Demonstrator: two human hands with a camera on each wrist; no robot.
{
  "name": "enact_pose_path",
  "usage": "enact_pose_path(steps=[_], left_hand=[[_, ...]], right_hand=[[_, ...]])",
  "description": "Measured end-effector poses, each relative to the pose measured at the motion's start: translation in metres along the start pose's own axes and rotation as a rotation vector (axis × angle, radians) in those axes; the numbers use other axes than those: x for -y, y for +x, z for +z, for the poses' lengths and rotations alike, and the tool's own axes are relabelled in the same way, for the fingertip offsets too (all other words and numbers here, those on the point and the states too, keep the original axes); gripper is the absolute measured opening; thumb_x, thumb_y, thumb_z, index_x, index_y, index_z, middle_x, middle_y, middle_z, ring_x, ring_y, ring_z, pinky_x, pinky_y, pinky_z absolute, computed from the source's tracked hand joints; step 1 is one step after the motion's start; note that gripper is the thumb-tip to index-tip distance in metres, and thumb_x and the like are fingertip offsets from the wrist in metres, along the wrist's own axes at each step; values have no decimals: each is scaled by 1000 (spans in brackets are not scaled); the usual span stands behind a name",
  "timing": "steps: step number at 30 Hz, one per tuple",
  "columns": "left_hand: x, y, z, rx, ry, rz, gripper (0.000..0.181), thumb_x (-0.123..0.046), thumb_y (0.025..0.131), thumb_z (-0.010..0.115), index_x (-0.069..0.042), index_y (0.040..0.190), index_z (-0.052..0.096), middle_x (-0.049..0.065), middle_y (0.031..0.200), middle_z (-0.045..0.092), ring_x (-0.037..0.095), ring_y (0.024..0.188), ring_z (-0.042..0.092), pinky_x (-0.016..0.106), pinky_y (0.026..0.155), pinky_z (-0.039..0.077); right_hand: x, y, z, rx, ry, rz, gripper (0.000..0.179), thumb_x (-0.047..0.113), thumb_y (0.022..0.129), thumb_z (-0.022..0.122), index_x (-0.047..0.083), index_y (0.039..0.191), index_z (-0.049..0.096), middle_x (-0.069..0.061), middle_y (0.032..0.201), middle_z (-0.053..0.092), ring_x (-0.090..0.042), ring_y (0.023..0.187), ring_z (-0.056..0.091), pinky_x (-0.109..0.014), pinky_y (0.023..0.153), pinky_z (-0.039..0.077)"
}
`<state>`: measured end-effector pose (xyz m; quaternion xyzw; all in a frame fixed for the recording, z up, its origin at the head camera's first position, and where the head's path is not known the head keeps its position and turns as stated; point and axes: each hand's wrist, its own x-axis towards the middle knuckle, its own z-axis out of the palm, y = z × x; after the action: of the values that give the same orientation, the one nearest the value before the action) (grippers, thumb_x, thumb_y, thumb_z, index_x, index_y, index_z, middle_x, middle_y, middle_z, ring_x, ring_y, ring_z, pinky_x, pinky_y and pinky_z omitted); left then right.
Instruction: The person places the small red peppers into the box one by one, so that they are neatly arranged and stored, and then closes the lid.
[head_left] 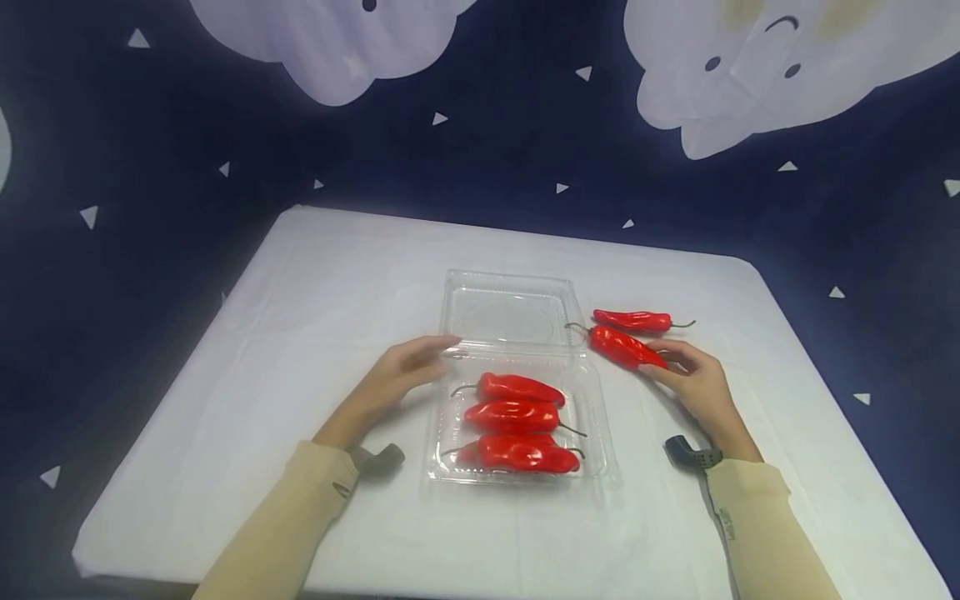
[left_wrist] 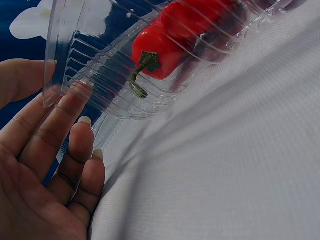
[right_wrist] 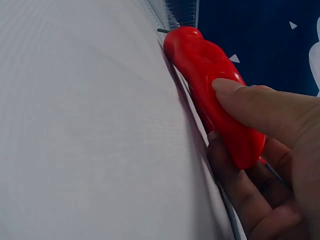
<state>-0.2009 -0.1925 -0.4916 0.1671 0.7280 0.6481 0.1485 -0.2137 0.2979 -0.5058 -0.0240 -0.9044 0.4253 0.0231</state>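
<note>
My right hand [head_left: 693,379] pinches a red pepper [right_wrist: 207,82] between thumb and fingers at its lower end. Its thin stem points left toward the clear plastic container [head_left: 600,417]. Just behind it lies another red pepper [head_left: 633,321], stem to the right. The hinged container stands with its lid [head_left: 510,287] laid back. Several red peppers [head_left: 517,417] lie crosswise inside the base. At the container's left hinge corner, my left hand [head_left: 405,367] touches the plastic with fairly straight fingertips. In the left wrist view, thumb and fingers [left_wrist: 55,127] are spread apart at the edge.
A white cloth covers the table [head_left: 345,275]. Behind it hangs a dark blue backdrop [head_left: 510,158] with white triangles and pale cloud shapes. Dark bands [head_left: 693,454] are worn at both wrists, below light sleeves.
</note>
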Motion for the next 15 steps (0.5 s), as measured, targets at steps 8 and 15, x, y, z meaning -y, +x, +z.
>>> enact_pose_path(steps=[8, 15], left_hand=[[1, -1, 0, 0, 11, -6, 43, -22, 101, 66, -32, 142, 60, -11, 144, 57, 14, 134, 52, 51, 116, 37], [0, -2, 0, 0, 8, -3, 42, -23, 101, 66, -33, 141, 60, -12, 143, 58, 14, 134, 53, 52, 116, 37]], right_hand=[[0, -10, -6, -64, 26, -20, 54, 44, 85, 83, 20, 131, 70, -2, 129, 68, -9, 120, 57, -9, 89, 48], [2, -18, -20, -99, 11, 42, 53, 49, 86, 80, 24, 131, 70, 1, 130, 68, -8, 124, 53, -16, 93, 46]])
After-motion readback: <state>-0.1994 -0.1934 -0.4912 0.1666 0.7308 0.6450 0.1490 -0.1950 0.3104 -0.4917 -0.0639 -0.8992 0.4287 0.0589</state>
